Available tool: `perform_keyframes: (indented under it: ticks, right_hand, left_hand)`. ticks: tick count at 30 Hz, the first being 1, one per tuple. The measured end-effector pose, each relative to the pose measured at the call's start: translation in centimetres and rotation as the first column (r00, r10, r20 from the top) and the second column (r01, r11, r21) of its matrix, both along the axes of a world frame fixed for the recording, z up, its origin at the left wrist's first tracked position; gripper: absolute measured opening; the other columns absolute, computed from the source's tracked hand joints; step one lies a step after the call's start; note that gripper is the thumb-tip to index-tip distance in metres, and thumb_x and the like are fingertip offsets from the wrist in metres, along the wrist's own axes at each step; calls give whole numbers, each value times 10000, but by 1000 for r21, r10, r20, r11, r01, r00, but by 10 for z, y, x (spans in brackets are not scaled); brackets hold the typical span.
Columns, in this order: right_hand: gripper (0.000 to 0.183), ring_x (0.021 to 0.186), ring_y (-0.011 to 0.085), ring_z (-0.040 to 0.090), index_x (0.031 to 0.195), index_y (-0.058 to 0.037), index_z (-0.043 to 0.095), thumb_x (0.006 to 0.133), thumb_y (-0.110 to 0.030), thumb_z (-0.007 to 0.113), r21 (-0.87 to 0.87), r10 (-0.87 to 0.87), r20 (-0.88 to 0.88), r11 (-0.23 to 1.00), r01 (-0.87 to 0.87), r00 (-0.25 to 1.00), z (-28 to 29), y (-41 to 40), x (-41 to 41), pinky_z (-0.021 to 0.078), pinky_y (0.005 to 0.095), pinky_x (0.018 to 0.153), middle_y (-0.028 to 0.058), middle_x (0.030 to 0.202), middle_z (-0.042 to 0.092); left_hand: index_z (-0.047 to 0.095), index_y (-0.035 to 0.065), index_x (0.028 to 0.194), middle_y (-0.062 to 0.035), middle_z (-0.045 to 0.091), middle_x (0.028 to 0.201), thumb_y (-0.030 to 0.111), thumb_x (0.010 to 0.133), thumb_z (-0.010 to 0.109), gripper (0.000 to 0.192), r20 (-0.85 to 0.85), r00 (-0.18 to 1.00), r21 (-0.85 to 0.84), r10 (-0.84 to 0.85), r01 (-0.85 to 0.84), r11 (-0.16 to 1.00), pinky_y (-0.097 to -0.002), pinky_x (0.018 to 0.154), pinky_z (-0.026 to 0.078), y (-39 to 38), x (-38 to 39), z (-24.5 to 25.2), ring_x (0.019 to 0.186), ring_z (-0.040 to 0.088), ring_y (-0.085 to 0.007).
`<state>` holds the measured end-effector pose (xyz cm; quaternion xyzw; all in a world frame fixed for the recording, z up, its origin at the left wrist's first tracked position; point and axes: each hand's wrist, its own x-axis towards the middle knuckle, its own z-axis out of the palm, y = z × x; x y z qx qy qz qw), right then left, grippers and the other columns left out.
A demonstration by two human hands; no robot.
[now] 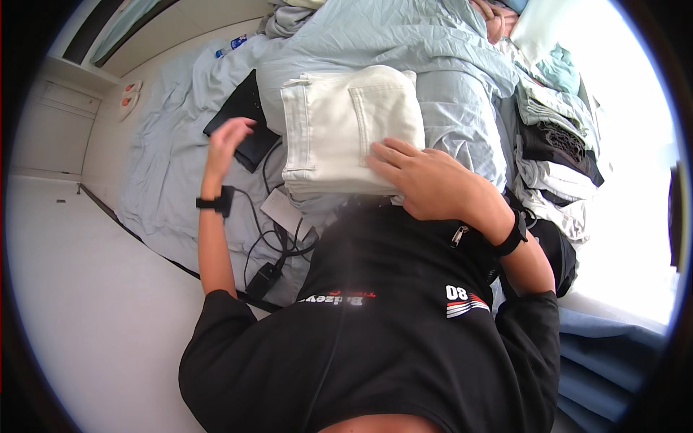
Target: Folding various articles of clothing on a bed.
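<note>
Folded white jeans (335,127), with a waistband at the left and a back pocket on top, lie on rumpled light-blue bedding in front of me. My right hand (438,181) rests on their lower right part, palm down with fingers spread, pressing rather than gripping. To the left, my left hand (228,143) is raised and blurred, its fingers loosely bent and nothing visible in them. It overlaps the edge of a folded black garment (246,116) in the view; whether it touches the cloth I cannot tell.
Black cables (281,246) with an adapter (263,279) and a white card-like item (284,211) lie left of my body. Folded clothes (557,143) are stacked at the right. A plastic bottle (231,46) and a pair of slippers (129,103) are at the upper left.
</note>
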<state>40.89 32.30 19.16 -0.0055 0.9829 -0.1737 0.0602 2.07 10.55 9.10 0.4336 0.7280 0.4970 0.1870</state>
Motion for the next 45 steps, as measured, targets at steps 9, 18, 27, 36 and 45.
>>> perform_keyframes:
  ticks: [9, 18, 27, 36, 45]
  right_hand:
    - [648, 1369, 305, 503, 1393, -38, 518, 790, -125, 738, 5, 20, -187, 1000, -20, 982, -19, 1, 9, 538, 438, 980, 149, 1464, 519]
    - [730, 1476, 309, 377, 1486, -36, 450, 780, -47, 635, -76, 7, -70, 997, -12, 998, -15, 4, 8, 486, 464, 1069, 144, 1566, 432]
    - [609, 1290, 265, 542, 1404, -85, 550, 805, -78, 663, 27, 31, -367, 999, -23, 930, -30, 3, 19, 560, 409, 878, 95, 1375, 572]
    - [681, 1357, 282, 479, 1447, -123, 510, 783, -64, 650, -22, 2, -216, 1000, -7, 976, -15, 4, 17, 533, 421, 933, 103, 1437, 530]
    - [661, 1302, 280, 526, 1396, -95, 535, 759, -92, 714, 73, 58, -315, 997, -37, 947, -2, -6, 14, 567, 400, 856, 106, 1353, 564]
  left_hand:
    - [645, -51, 1195, -133, 724, 1121, 264, 797, 881, 560, 748, 467, -144, 471, -579, 802, -406, 798, 572, -20, -144, -130, 925, 713, -286]
    - [649, -105, 1161, -197, 698, 1145, 64, 793, 839, 448, 704, 432, -15, 564, -784, 620, -481, 879, 587, -39, -138, -144, 993, 699, -342]
    - [643, -75, 1198, -153, 694, 1162, 100, 911, 747, 353, 623, 583, 167, 521, -750, 640, -444, 875, 578, -70, -93, -100, 981, 690, -286]
    - [629, -82, 1186, -170, 729, 1086, 339, 882, 789, 544, 464, 632, -294, 620, -550, 782, -422, 664, 632, -64, -78, -88, 840, 745, -284]
    - [476, -13, 1396, -314, 643, 1266, 368, 904, 690, 658, -469, 615, -119, 634, -755, 645, -496, 972, 500, -9, -54, -41, 1147, 636, -469]
